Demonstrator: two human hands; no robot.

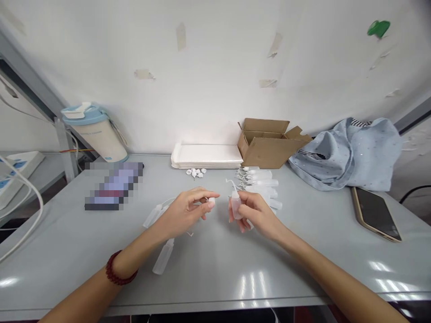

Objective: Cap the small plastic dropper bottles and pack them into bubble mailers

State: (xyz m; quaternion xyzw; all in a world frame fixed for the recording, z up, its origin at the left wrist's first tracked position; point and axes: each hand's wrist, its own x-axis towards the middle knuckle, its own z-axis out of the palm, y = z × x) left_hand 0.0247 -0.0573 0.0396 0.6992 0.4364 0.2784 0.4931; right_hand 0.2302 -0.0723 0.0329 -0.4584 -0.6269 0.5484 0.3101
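Observation:
Between the thumb and fingers of my left hand (188, 207) is a small white cap (212, 201). My right hand (257, 213) grips a translucent squeeze bottle (236, 207) upright, with a thin bent white tube at its top. The two hands are a short way apart above the table. Behind my right hand lies a group of similar bottles (266, 183) with tubes. Near my left forearm lie a few more, among them one loose bottle (164, 258); some are partly hidden by the hand. Several small white caps (196, 172) sit farther back.
A stack of white padded envelopes (208, 157) and an open cardboard box (269, 146) stand against the wall. A tumbler (101, 132) and a blurred-out phone-like object (116, 186) are at left. A blue cloth bag (353, 154) and a phone (375, 213) lie at right.

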